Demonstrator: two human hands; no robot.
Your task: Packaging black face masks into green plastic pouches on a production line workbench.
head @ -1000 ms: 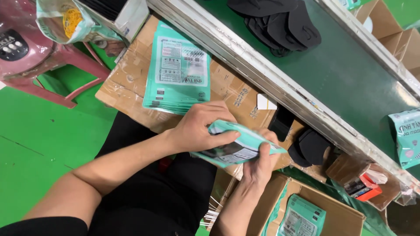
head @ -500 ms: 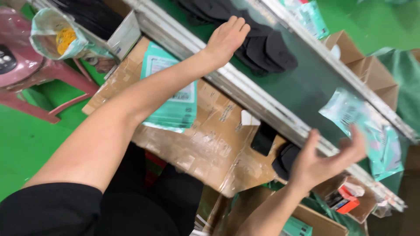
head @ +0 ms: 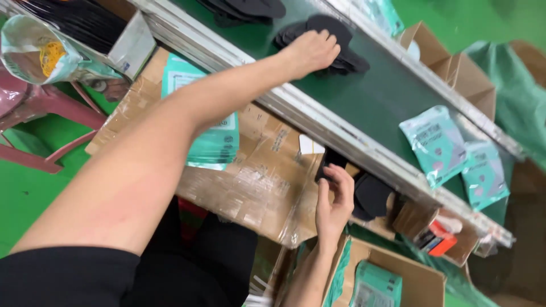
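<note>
Two filled teal pouches (head: pixel 435 145) already lie on the conveyor belt (head: pixel 387 96). Your left hand (head: pixel 310 52) closes on black masks (head: pixel 341 42); your right hand (head: pixel 334 199), fingers loosely open, touches the black stack (head: pixel 369 196) below.

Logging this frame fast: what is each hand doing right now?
Left hand: closed down on the stack of black pieces on the conveyor belt.
Right hand: open, fingertips at a black piece.

The left arm stretches straight out, bare from a black sleeve, its hand (head: pixel 311 52) palm down with fingers curled together. The right forearm rises nearly upright, well short of the left hand, its hand (head: pixel 335 199) loosely open, the fingers bent and thumb apart.
</note>
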